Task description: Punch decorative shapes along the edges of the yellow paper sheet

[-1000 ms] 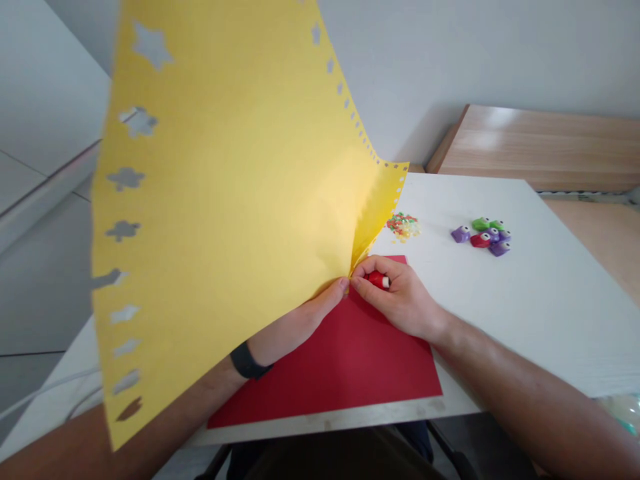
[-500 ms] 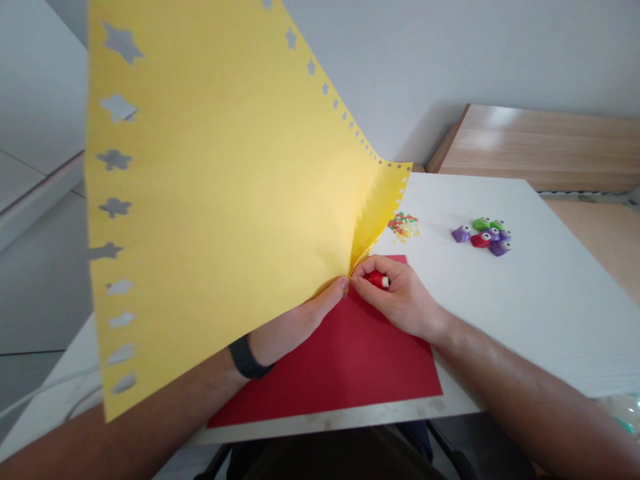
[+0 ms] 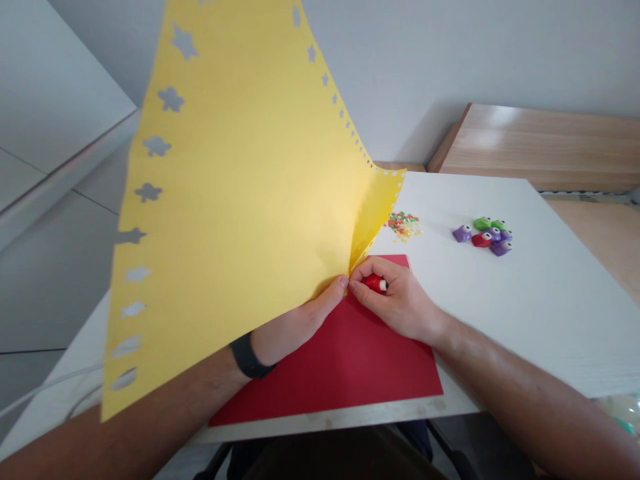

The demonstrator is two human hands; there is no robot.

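Observation:
A large yellow paper sheet (image 3: 240, 193) stands up in front of me, its edges lined with punched-out star and flower holes. My left hand (image 3: 305, 313) pinches its lower edge, thumb on top; most of the fingers are hidden behind the paper. My right hand (image 3: 395, 297) is closed round a small red paper punch (image 3: 375, 283) at that same edge of the sheet. Both hands rest over a red paper sheet (image 3: 345, 360) lying flat on the white table (image 3: 540, 300). A dark band sits on my left wrist.
A small heap of coloured paper cut-outs (image 3: 404, 225) lies behind the red sheet. Further right is a cluster of purple, green and red punches (image 3: 485, 235). A wooden surface (image 3: 540, 143) runs along the back right. The table's near edge is close to my body.
The yellow sheet has swung and tilted, its top leaning to the right. My right hand has closed tighter round the red punch. Both hands stay in place.

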